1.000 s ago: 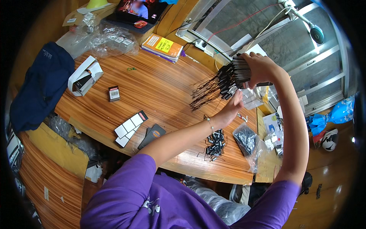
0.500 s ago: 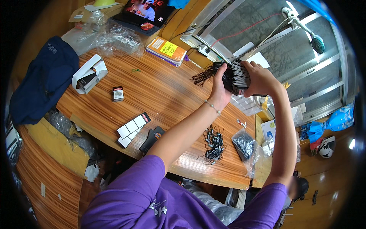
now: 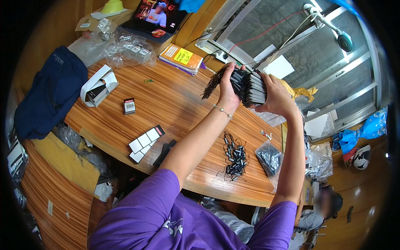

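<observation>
Over the far right part of the table, both of my hands hold up a thick stack of flat black tags (image 3: 255,91) with pale edges. My left hand (image 3: 229,93) is closed round the end where black strings (image 3: 213,84) gather and hang out to the left. My right hand (image 3: 278,98) grips the other end, thumb below and fingers over the top. Below the hands on the table lies a tangled pile of short black cords with small cylinders (image 3: 236,156). Right of it, a clear plastic bag (image 3: 268,158) contains dark pieces.
White label strips (image 3: 146,141) and dark flat pieces (image 3: 163,153) lie near the front edge. A small black-and-white box (image 3: 129,106), an open white carton (image 3: 99,88), a blue backpack (image 3: 48,93), notebooks (image 3: 181,58) and a laptop (image 3: 160,18) stand leftward. Another person (image 3: 312,218) sits lower right.
My hands and the stack have shifted slightly left, and the stack is tilted differently, showing more tag edges. The view has moved a little; more of the other person shows.
</observation>
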Available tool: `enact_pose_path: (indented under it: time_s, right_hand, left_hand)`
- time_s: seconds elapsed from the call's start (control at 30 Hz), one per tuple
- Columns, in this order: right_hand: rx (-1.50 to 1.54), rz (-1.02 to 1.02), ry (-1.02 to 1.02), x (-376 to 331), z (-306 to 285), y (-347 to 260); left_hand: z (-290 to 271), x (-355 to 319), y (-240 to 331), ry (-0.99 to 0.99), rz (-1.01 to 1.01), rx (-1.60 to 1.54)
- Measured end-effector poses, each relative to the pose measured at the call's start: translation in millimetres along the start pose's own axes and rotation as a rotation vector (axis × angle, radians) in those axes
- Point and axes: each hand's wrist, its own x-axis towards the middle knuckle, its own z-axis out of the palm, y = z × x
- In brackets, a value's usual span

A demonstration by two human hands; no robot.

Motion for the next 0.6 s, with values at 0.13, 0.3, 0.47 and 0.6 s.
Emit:
enact_pose_path:
  time_s: [0.13, 0.3, 0.47, 0.6]
  right_hand:
    - [-0.052, 0.007, -0.045, 1, 3, -2]
    - [-0.036, 0.037, -0.026, -6, 9, -1]
    - [0.077, 0.015, 0.046, -16, 21, 9]
    - [0.131, 0.032, 0.056, -19, 27, 12]
  left_hand:
    - [-18, 7, -5, 0.03, 0.041, 0.088]
    - [-19, 5, -5, 0.145, 0.159, 0.15]
    - [-14, 3, 4, 0.046, 0.232, 0.396]
    - [-5, 1, 15, -0.003, 0.253, 0.465]
